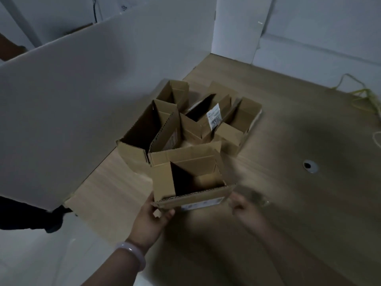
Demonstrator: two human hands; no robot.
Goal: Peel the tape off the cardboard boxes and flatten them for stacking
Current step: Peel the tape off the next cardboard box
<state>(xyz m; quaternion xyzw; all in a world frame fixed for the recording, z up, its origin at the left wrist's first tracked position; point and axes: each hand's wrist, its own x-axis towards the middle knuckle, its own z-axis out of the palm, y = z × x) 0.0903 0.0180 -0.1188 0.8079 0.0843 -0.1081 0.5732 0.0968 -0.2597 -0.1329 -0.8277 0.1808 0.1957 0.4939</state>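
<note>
An open brown cardboard box (191, 176) stands nearest me on the wooden table, its flaps up and a label on its near side. My left hand (153, 217) grips the near left corner of this box from below. My right hand (242, 205) is blurred beside the near right corner, fingers curled; whether it pinches tape or the flap is unclear. Behind this box, several more open boxes (165, 129) stand packed together, one with a white shipping label (214, 116).
A tall grey partition board (72, 89) runs along the table's left side. The wooden table (299, 203) has a round cable hole (309, 166) at right. Yellow string (365, 93) lies at the far right. White walls stand behind.
</note>
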